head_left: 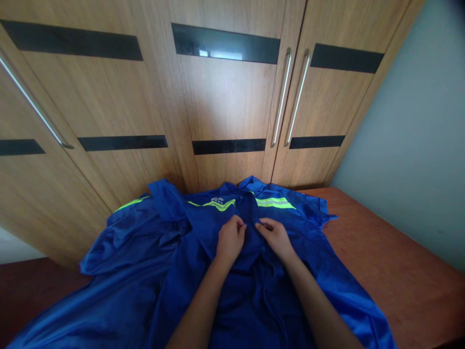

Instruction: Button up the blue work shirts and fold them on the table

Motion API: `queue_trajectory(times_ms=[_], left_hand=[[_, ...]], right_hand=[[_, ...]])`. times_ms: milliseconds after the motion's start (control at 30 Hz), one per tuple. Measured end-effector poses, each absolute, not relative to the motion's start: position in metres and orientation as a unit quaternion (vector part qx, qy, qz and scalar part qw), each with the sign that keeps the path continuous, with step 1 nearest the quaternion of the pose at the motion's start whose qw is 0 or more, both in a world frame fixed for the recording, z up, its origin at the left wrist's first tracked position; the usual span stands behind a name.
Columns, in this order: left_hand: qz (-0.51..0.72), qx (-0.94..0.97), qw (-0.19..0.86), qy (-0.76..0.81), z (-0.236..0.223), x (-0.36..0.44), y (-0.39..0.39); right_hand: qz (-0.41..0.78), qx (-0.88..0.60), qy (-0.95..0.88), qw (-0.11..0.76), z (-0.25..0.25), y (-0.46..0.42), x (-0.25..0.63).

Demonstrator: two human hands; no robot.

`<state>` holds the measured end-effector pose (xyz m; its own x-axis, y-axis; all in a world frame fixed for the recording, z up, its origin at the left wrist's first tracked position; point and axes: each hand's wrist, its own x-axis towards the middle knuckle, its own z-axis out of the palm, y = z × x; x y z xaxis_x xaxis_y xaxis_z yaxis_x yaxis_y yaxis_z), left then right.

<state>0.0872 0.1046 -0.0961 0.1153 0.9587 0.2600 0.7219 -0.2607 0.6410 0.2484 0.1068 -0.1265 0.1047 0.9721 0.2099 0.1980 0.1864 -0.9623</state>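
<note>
One blue jacket lies spread beneath the left hand, which seems to pinch its front, and the right hand, which curls close beside it (whether it grips anything is unclear). Laying-out looks done, but the front gapes between the hands, and a button just below them appears unfastened.

Smooth cloth against satin wood grain and glossy black.
The blue work jacket is woven-looking cloth, softly creased, with a faint sheen along its folds; its chest bands look like fluorescent yellow and grey tape, flat and smooth. Wood-grain wardrobe doors have a low satin finish, their black inlay strips glassy and mirror-like, their bar handles brushed-looking silvery metal. The wall looks matt, smooth and painted.
</note>
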Motion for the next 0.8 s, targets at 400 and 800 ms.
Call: queue_trajectory(times_ms=[400, 800], left_hand=[[0.516, 0.556, 0.408, 0.508, -0.079, 0.095, 0.101], [0.214, 0.775, 0.049, 0.592, -0.091, 0.105, 0.096]], right_hand=[[0.386, -0.515, -0.547, 0.535, -0.116, 0.101, 0.246], [0.27, -0.547, -0.597, 0.521, -0.112, 0.096, 0.243]])
